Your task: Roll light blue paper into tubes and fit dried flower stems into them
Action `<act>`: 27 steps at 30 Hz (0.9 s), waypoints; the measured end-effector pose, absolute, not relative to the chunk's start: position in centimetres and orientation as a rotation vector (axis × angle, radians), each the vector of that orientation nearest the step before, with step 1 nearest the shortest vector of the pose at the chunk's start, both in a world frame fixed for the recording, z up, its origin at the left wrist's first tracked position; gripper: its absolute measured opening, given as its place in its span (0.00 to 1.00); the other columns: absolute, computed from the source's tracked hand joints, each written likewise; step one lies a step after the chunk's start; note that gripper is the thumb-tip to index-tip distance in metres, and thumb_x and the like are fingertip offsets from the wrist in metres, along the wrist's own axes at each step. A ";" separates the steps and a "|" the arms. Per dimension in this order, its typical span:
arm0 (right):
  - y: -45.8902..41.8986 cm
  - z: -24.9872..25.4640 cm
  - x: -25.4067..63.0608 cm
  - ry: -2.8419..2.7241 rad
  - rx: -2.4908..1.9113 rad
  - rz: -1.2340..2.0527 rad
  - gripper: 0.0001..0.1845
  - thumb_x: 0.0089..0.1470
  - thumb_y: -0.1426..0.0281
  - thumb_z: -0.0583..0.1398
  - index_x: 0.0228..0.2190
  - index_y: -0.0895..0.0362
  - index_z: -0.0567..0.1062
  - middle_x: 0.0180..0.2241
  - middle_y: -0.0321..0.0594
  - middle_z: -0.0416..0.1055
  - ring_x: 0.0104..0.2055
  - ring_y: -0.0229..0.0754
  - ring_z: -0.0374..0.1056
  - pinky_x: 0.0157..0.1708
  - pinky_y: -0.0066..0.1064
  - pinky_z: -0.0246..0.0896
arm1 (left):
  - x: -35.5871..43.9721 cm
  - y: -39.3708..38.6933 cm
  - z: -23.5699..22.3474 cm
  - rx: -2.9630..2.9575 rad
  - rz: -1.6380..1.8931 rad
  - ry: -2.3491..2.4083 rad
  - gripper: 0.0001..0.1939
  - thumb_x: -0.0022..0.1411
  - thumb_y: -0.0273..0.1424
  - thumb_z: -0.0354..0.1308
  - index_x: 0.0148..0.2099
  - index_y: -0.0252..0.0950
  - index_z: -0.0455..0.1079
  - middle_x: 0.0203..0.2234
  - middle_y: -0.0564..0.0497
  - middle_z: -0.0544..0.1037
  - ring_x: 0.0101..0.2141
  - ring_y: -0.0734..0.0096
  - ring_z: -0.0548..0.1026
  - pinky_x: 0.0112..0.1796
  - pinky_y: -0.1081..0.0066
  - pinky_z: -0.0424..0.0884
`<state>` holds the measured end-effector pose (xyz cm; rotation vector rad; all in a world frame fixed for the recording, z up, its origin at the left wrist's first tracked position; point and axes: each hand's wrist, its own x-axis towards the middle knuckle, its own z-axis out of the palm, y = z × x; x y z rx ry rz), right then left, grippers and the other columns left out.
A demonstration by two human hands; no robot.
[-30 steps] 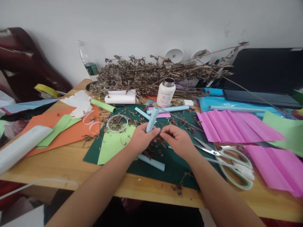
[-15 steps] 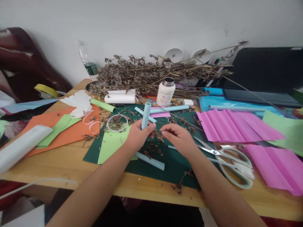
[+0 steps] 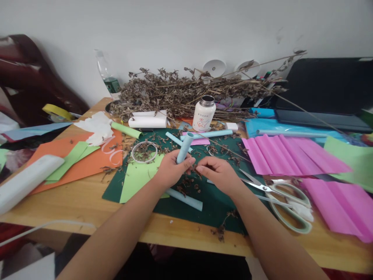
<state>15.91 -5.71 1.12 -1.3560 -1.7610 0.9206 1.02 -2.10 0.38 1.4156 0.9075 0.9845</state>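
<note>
My left hand [image 3: 174, 166] is wrapped round a light blue paper tube [image 3: 185, 147], which stands up out of the fist and leans right. Close by on its right, my right hand [image 3: 217, 171] has thumb and fingers pinched together; what they hold, if anything, is too small to make out. Beneath both hands lies a dark green cutting mat [image 3: 210, 216], strewn with brown dried leaves [image 3: 182, 188]. Another blue paper tube [image 3: 186, 199] rests under my left wrist, and more blue tubes [image 3: 215, 134] lie behind the hands. A light green paper sheet [image 3: 135, 179] sits left.
Scissors [image 3: 265, 188] lie open beside my right forearm, near pink crepe paper [image 3: 291, 155]. A white bottle [image 3: 204, 114] stands uncapped behind the mat, before a heap of dried stems [image 3: 163, 91]. Orange paper [image 3: 78, 167] and a roll of tape [image 3: 143, 151] are at left.
The blue tube in my left hand has tilted further to the right and its top has dropped. My right hand has shifted slightly, its fingertips drawn closer together.
</note>
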 end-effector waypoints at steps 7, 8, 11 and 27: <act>-5.5 0.8 15.9 -1.809 -1.389 0.745 0.08 0.48 0.71 0.52 0.20 0.56 0.65 0.19 0.32 0.62 0.23 0.34 0.59 0.25 0.26 0.53 | 1.6 -2.0 0.0 1.140 1.097 0.955 0.11 0.46 0.34 0.58 0.22 0.33 0.60 0.11 0.59 0.64 0.12 0.81 0.63 0.16 0.79 0.60; -5.5 0.7 15.9 -1.814 -1.398 0.735 0.08 0.48 0.71 0.52 0.20 0.56 0.64 0.19 0.32 0.62 0.23 0.34 0.59 0.26 0.26 0.53 | 1.5 -1.8 -0.1 1.074 1.142 0.949 0.11 0.46 0.34 0.58 0.23 0.34 0.60 0.10 0.59 0.64 0.12 0.82 0.63 0.16 0.80 0.60; -5.5 0.5 16.0 -1.804 -1.406 0.731 0.07 0.49 0.70 0.52 0.21 0.56 0.64 0.19 0.31 0.61 0.23 0.33 0.58 0.25 0.25 0.53 | 1.0 -1.0 0.1 0.943 1.293 0.934 0.11 0.45 0.33 0.59 0.24 0.34 0.60 0.11 0.60 0.63 0.13 0.82 0.63 0.15 0.81 0.59; -4.9 -0.6 16.5 -1.193 -1.095 1.045 0.08 0.49 0.68 0.55 0.22 0.57 0.64 0.18 0.29 0.65 0.14 0.27 0.54 0.14 0.21 0.47 | 0.5 -1.6 0.2 1.461 1.058 1.017 0.10 0.49 0.36 0.55 0.25 0.33 0.62 0.13 0.57 0.66 0.17 0.79 0.65 0.21 0.76 0.62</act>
